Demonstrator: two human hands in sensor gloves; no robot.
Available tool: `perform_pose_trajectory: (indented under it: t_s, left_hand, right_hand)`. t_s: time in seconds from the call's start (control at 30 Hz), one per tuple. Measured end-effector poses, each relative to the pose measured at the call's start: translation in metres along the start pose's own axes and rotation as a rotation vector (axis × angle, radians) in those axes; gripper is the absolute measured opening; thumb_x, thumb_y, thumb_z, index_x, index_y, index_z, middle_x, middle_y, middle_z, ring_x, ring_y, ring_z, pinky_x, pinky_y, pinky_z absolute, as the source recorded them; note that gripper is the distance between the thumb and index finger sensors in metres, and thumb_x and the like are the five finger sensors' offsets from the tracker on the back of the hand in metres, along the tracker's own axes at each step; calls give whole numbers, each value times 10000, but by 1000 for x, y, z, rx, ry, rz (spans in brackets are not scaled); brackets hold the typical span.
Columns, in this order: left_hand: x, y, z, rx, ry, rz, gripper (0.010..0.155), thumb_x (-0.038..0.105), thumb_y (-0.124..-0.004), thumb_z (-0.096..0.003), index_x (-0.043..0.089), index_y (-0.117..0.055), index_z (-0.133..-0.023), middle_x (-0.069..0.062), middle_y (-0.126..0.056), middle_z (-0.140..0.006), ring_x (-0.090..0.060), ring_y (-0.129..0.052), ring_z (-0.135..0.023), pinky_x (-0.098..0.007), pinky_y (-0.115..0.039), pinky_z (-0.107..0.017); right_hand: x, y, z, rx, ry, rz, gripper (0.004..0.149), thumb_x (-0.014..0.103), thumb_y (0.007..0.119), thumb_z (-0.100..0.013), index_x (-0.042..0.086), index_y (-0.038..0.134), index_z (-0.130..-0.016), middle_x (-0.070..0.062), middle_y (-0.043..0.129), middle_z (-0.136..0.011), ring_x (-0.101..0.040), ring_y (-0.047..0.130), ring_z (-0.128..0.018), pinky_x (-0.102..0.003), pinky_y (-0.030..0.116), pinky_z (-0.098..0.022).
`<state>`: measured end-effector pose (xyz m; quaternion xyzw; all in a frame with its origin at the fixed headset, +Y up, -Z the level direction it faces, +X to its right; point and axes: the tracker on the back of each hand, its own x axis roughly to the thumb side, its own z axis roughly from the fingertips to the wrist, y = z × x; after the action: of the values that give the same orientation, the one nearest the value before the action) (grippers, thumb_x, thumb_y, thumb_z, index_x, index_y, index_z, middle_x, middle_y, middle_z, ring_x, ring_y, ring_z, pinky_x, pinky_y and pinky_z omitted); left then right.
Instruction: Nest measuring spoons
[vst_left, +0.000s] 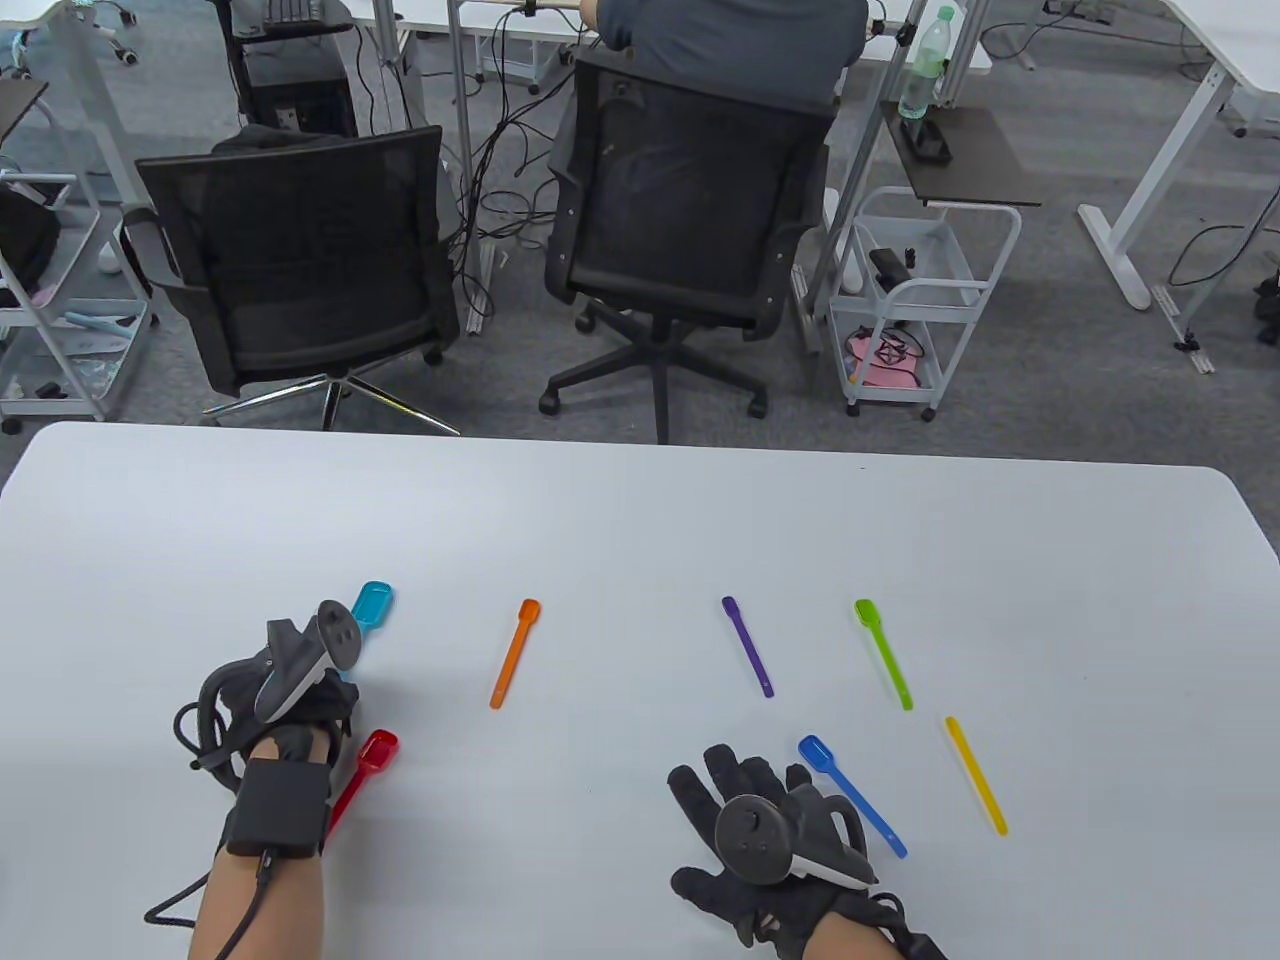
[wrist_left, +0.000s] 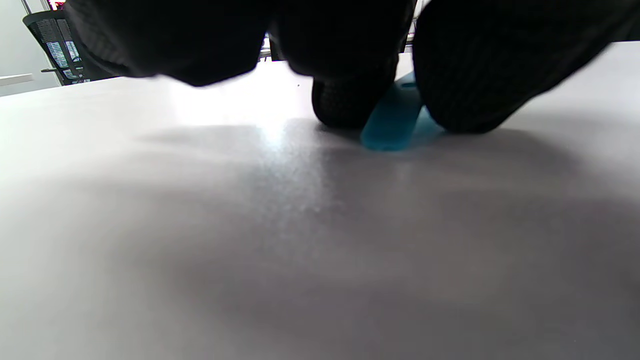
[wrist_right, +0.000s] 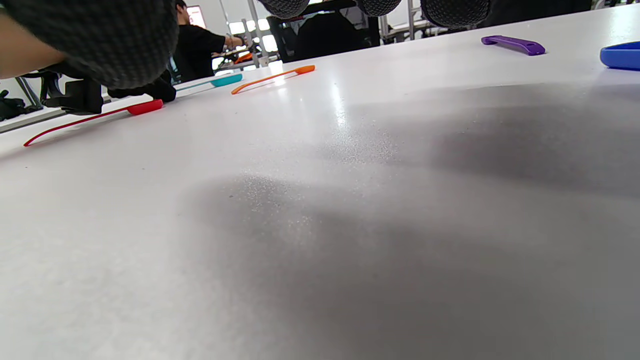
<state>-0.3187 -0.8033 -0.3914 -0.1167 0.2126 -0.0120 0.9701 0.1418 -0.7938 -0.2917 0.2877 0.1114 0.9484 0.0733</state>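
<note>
Left hand (vst_left: 300, 690) has its grip pinched on the teal spoon (vst_left: 372, 606) handle, down on the surface (vst_left: 640, 520). Right hand (vst_left: 770, 830) lies flat, fingers spread, holding nothing, blue spoon (vst_left: 850, 795) just beside it. Red spoon (vst_left: 365, 765) sits by the left wrist; orange (vst_left: 515, 652), purple (vst_left: 747, 646), green (vst_left: 884, 653) and yellow (vst_left: 976, 775) are spread apart with open room between.
</note>
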Motion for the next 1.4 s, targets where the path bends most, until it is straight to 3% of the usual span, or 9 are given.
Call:
perform_pose_trajectory:
  t_s: [0.2, 0.5, 0.9, 1.17, 1.4]
  left_hand:
    - [-4, 4, 3, 46, 21, 10, 594, 544, -960, -425, 99, -950, -819, 124, -952, -298, -148, -981, -259, -606, -734, -654]
    - [5, 38, 32, 113, 41, 64, 584, 547, -947, -440, 100, -944, -815, 125, -954, -289, -149, -984, -243, -614, -735, -642]
    - [86, 59, 102, 173, 73, 78, 587, 544, -955, -447, 75, -960, -801, 117, -959, -285, -155, -989, -227, -628, -744, -617]
    - [144, 40, 136, 145, 55, 123, 588, 550, -955, -447, 72, -966, -790, 119, -960, -281, -154, -990, -218, -625, -750, -607]
    - [178, 24, 152, 134, 45, 172, 591, 557, -951, -448, 70, -965, -783, 126, -961, -279, -149, -993, -212, -618, -757, -605]
  right_hand:
    - [0, 0, 0, -5, -4, 0, 920, 677, 763, -387, 259, 355, -1098, -227, 302, -1159, -599, 472, -988, -837, 341, -601]
    - [2, -2, 2, -23, -14, 3, 917, 676, 764, -388, 262, 356, -1098, -226, 303, -1159, -598, 476, -986, -837, 343, -600]
    - [12, -7, 13, -70, -37, 45, 907, 672, 763, -389, 265, 365, -1096, -230, 307, -1156, -598, 477, -985, -835, 347, -598]
    - [13, -8, 16, -82, -24, 46, 889, 665, 763, -393, 279, 376, -1094, -227, 312, -1156, -598, 478, -983, -834, 347, -599]
    - [8, -11, 19, -94, 4, 48, 872, 654, 766, -397, 290, 386, -1091, -226, 314, -1155, -594, 479, -985, -834, 346, -598]
